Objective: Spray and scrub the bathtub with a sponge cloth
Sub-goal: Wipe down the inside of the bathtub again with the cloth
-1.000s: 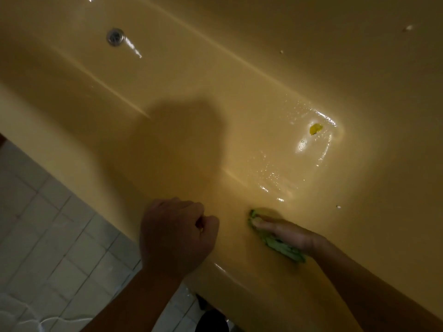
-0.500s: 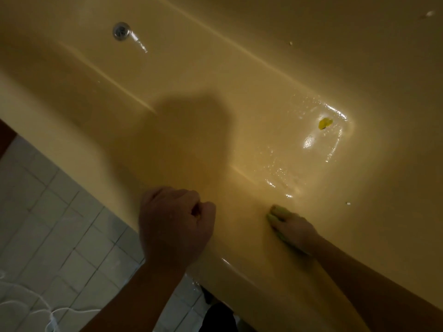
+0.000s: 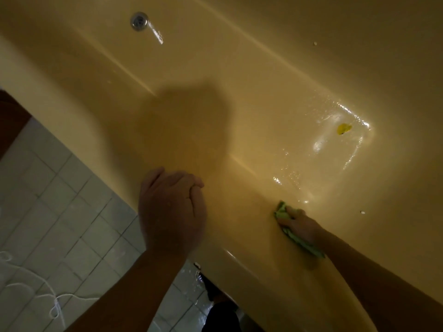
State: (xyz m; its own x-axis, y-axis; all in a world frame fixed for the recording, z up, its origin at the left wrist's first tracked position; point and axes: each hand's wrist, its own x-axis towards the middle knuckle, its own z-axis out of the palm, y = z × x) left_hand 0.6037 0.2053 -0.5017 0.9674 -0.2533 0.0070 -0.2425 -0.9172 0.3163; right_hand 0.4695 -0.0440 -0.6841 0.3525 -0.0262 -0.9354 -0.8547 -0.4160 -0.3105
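Right hand (image 3: pixel 302 224) is pressing the green sponge cloth (image 3: pixel 282 213) against the near inner wall of the bathtub (image 3: pixel 239 68), fingers lying fairly flat over it. Left hand (image 3: pixel 172 209) is resting on the bathtub's rim, fingers curling into a fist, holding nothing. Water is glistening around a yellow scrap (image 3: pixel 344 128) on the floor.

I checked every surface in view and recorded no legible text. The bathtub (image 3: pixel 239 68) bore no brand mark or lettering, and the drain (image 3: pixel 138 21) showed no stamp that I could make out. The sponge cloth (image 3: pixel 282 211) carried no label or print. The floor tiles (image 3: pixel 60 212) had no numbers or signs.
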